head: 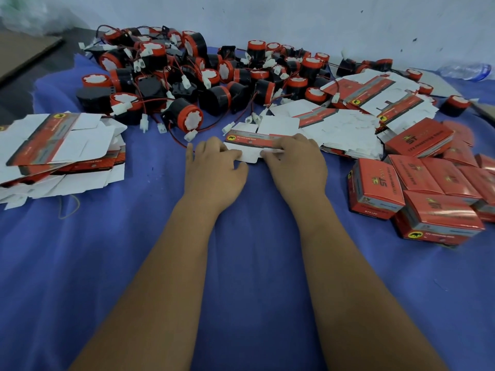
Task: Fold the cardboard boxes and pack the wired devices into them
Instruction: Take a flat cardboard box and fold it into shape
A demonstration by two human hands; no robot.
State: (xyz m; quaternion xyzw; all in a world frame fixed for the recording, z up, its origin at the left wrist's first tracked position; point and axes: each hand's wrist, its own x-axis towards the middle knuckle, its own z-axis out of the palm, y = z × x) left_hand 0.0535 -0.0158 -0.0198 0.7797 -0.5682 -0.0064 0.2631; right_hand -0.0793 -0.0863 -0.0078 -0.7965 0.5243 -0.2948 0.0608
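Observation:
A flat, unfolded cardboard box blank (263,129), white with a red printed strip, lies on the blue cloth in the middle. My left hand (214,170) grips its near-left edge with curled fingers. My right hand (294,162) holds its right part, fingers curled over the strip. Behind it spreads a heap of black-and-red round wired devices (187,76) with red wires and white plugs. One device (187,117) lies closest, just beyond my left hand.
A stack of flat box blanks (61,145) lies at the left, and more blanks (361,116) lie at the right. Several folded red boxes (417,188) are piled at the right edge. The blue cloth (254,263) covers the surface. A plastic bottle (466,70) lies far right.

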